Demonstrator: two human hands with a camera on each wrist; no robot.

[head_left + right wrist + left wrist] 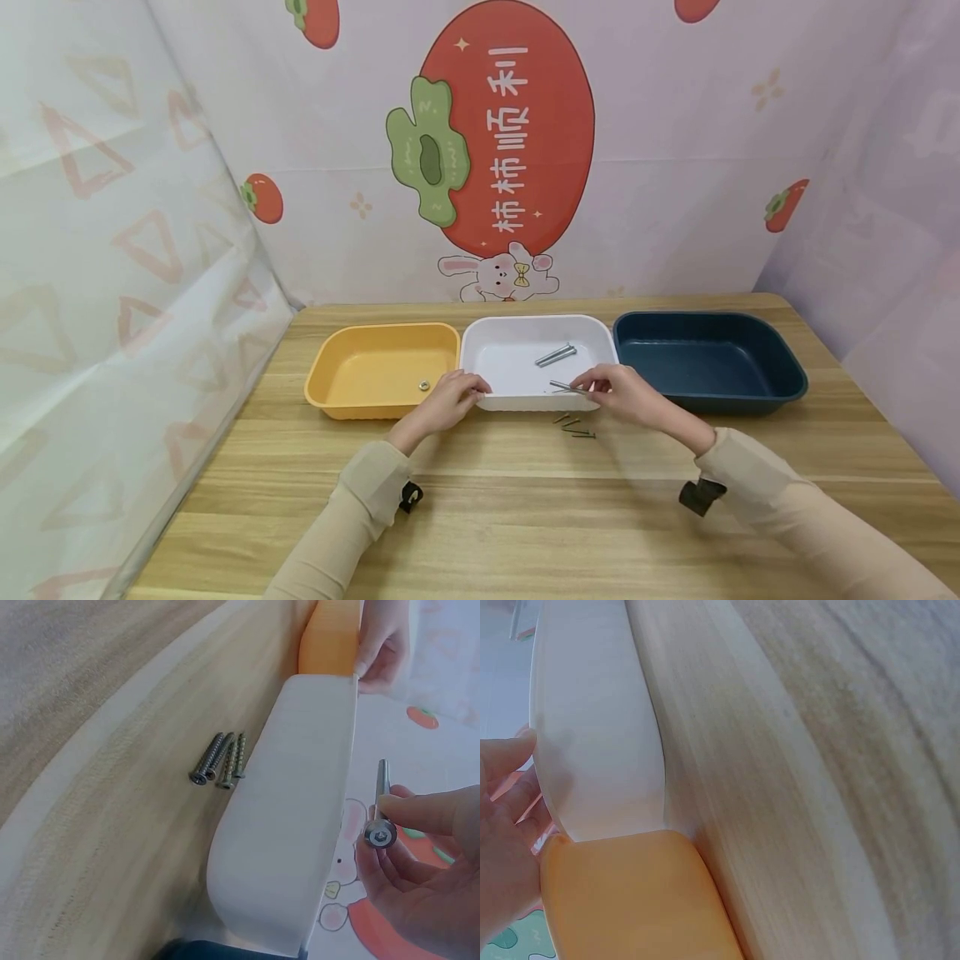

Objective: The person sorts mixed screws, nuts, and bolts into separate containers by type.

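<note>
My right hand (618, 392) pinches a silver socket-head bolt (381, 817) between thumb and fingers, over the front right part of the white tray (510, 402). Inside that tray lie several more silver bolts (557, 356). With thumb and fingers, my left hand (448, 402) holds the white tray's rim at its front left corner. Several small dark screws (221, 759) lie on the table just in front of the white tray. A small metal nut (423, 385) sits in the yellow tray (375, 412), beside my left hand.
A dark blue tray (787, 383) stands right of the white one, and all three form a row on the wooden table (495, 517). Behind them hangs a printed cloth (645, 225), with white cloth at both sides.
</note>
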